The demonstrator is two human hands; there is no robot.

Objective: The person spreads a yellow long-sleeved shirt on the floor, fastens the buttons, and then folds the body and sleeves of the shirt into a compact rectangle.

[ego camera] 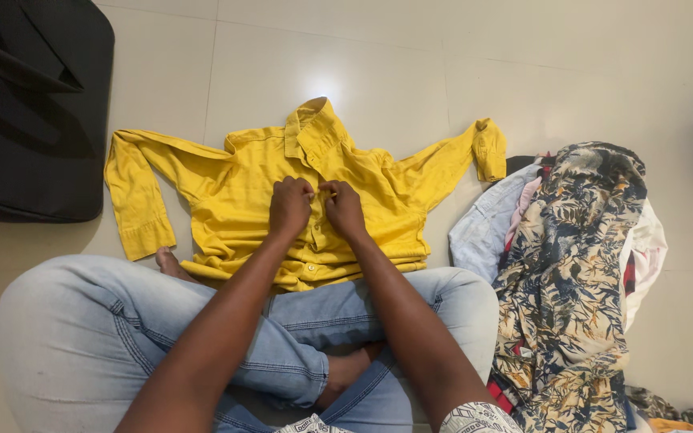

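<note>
Spread flat on the pale tiled floor (459, 72), a yellow shirt (234, 200) lies front-up just beyond my crossed, jeans-clad legs, with a heap of printed clothes (579, 265) at my right. Both fists meet at its button placket: my left hand (290, 206) and right hand (343, 208) are each pinched shut on the fabric mid-chest.
</note>
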